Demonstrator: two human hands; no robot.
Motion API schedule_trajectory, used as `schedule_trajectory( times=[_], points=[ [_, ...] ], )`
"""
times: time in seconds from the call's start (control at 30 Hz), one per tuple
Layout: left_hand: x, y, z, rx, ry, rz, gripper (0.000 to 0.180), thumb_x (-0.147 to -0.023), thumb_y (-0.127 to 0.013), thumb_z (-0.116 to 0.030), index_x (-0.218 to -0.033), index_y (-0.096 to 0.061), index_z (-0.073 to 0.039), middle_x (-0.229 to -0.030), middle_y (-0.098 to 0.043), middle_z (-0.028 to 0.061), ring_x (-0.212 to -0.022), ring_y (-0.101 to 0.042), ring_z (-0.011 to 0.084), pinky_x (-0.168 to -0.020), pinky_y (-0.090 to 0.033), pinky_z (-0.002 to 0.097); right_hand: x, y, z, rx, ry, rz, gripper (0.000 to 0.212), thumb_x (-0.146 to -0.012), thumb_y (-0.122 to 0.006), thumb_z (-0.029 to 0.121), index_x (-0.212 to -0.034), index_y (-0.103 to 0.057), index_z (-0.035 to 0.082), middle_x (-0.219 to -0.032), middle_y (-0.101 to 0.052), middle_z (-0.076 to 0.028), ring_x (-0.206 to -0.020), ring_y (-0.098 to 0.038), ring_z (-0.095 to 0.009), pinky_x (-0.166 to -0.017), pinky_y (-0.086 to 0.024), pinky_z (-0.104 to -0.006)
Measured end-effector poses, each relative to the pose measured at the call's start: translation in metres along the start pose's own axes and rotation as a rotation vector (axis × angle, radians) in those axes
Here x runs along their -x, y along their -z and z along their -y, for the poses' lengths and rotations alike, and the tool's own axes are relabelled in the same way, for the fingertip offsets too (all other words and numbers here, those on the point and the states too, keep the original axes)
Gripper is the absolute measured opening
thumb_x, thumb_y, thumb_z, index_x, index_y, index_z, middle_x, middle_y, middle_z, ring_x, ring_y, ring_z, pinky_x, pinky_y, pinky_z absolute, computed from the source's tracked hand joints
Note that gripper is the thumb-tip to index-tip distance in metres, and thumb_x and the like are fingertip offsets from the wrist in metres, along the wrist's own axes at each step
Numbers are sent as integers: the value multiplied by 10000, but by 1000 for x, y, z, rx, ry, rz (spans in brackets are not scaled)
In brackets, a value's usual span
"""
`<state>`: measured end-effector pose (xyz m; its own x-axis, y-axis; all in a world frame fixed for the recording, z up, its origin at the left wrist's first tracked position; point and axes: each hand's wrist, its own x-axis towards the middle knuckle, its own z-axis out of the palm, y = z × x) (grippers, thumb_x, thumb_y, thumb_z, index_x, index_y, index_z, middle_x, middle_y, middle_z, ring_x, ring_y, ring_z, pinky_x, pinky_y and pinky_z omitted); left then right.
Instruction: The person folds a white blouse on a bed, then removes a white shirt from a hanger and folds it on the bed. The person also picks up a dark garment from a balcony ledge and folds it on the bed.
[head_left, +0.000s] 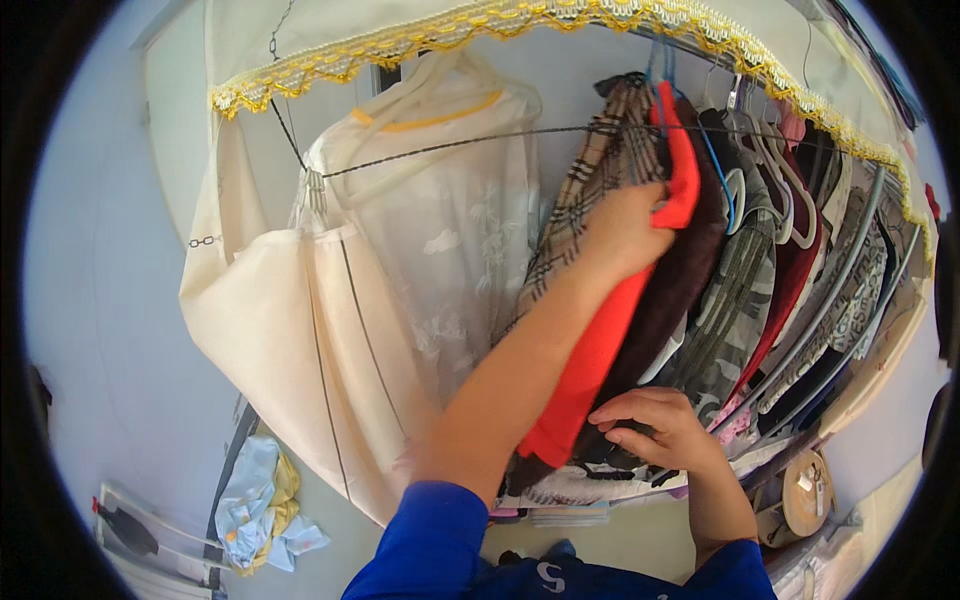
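A bright red garment (597, 370) hangs from the rail among other clothes. Near its top, my left hand (628, 225) has its fingers closed on the red cloth. My right hand (655, 425) is lower down, beside the hem of a dark brown garment (672, 292); its fingers are apart and appear to hold nothing. Left of the red piece hangs a checked plaid garment (580, 190), partly hidden behind my left forearm. A camouflage jacket (735, 315) hangs to the right of the dark brown one.
A sheer white garment with a yellow neckline (450, 220) hangs at the left. The cream wardrobe cover (290, 300) is pulled aside, and a black cord (470, 143) crosses the opening. Metal bars (850, 285) stand at the right. Light blue and yellow cloth (262, 505) lies lower left.
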<state>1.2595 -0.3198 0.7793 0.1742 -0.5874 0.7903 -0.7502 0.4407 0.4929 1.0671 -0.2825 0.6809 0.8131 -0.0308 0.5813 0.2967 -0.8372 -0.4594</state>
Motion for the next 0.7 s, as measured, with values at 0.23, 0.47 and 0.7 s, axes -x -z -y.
schedule_trajectory(
  times=[0.23, 0.47, 0.7],
  points=[
    [-13, -42, -8, 67, -46, 95, 462, -693, -739, -210, -1085, -632, 11, -1004, -659, 227, -948, -638, 379, -821, -499, 424, -24, 3, -13, -38, 42, -108, 164, -794, -699, -7, -952, -668, 23, -881, -675, -112, -740, -659, -232, -640, -516, -311],
    [24, 93, 20, -247, -156, -346, 380, -810, -736, -209, -1133, -665, -22, -1198, -642, 158, -1144, -585, 257, -944, -465, 363, -31, 7, -47, -144, -152, -322, 247, -842, -654, -8, -1086, -620, -16, -1168, -636, -128, -988, -630, -195, -848, -504, -303],
    [67, 230, 46, -1277, -168, -801, 442, -855, -653, -147, -1279, -565, -61, -1358, -503, 169, -1212, -492, 336, -1058, -362, 401, -51, -23, -57, -250, -108, -243, 320, -845, -637, -47, -1160, -590, -14, -1207, -600, -122, -957, -635, -180, -820, -514, -286]
  ],
)
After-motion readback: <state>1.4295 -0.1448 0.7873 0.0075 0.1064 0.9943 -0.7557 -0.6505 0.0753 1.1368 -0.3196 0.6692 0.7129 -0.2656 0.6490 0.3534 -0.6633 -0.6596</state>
